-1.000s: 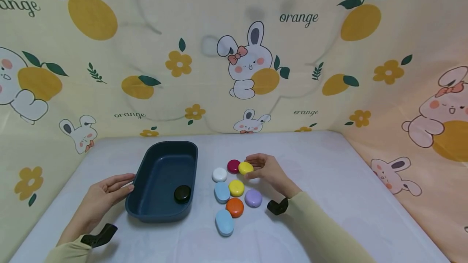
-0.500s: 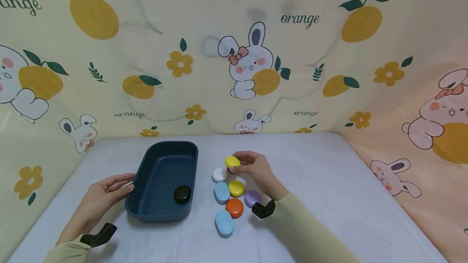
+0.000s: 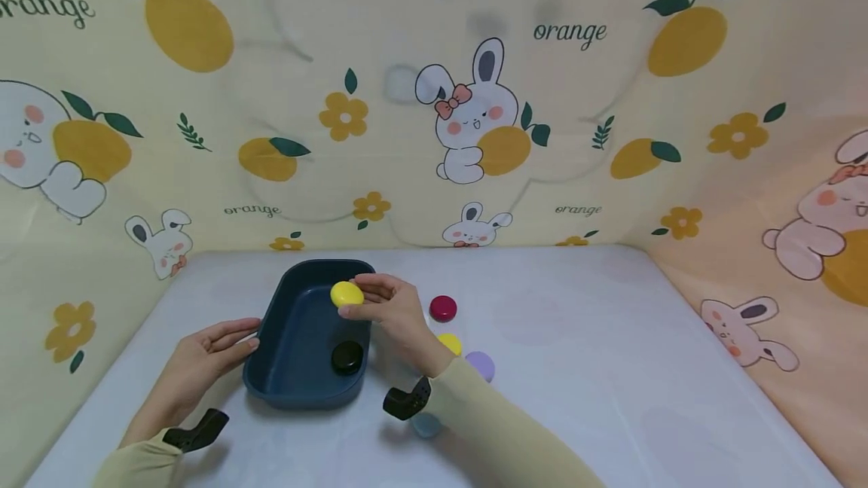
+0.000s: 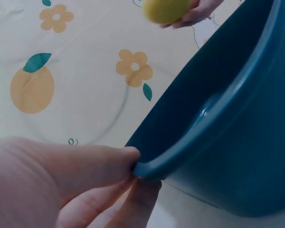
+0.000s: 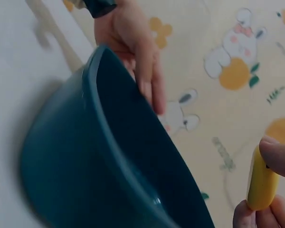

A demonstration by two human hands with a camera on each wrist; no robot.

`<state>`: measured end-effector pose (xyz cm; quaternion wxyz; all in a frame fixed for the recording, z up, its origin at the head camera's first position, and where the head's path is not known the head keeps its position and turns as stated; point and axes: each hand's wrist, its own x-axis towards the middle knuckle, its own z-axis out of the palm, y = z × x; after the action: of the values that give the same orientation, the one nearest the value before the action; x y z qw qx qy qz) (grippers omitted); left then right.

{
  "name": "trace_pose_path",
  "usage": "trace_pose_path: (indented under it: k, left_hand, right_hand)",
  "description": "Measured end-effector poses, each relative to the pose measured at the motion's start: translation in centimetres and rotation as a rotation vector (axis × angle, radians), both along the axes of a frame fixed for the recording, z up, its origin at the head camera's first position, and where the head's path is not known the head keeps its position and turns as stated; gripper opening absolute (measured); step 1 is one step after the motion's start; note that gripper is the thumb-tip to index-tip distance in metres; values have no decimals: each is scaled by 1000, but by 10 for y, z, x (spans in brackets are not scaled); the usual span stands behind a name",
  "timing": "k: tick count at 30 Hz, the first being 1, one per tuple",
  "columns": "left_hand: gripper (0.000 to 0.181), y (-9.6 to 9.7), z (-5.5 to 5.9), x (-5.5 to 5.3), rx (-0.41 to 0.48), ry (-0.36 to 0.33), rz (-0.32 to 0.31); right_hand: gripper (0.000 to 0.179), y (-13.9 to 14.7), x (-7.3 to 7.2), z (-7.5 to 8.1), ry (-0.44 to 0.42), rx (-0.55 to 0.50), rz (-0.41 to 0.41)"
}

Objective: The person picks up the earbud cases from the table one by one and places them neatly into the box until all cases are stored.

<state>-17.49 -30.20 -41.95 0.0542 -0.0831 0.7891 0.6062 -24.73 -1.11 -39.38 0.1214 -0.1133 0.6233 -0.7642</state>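
Observation:
A small yellow rounded disc (image 3: 346, 294) is pinched between the thumb and fingers of my right hand (image 3: 396, 315), above the far part of a dark blue oblong tub (image 3: 294, 360). In the right wrist view the yellow disc (image 5: 262, 183) is seen edge-on, beside the tub (image 5: 61, 147). My left hand (image 3: 203, 364) holds the tub's left side; in the left wrist view its thumb (image 4: 102, 166) lies at the rim with fingers below. One black disc (image 3: 347, 357) lies inside the tub, near its right wall.
Right of the tub, a dark red disc (image 3: 443, 309), another yellow disc (image 3: 450, 343), a purple disc (image 3: 481, 364) and a light blue piece (image 3: 426, 425) lie on the white table (image 3: 576, 367). My right forearm covers part of this group. A printed cloth (image 3: 380, 21) hangs behind.
My right hand has lifted the yellow disc from beside the red one and carried it left over the tub. The left hand keeps its place on the tub. The view has shifted slightly.

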Motion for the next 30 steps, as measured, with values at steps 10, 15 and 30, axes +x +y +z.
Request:
trace_pose_path:
  k: [10,15,30]
  left_hand:
    - [66,6,2,-2,-36,-13,2]
    - [65,5,3,-1,-46,-15,8]
    - [65,3,1,-1,-26,-22,17]
  right_hand:
    - [44,-21,10,-7,-25,112,47]
    - [45,-24,12,-11,-13,98,53]
    - [40,-33,9,-6,69,385,27]
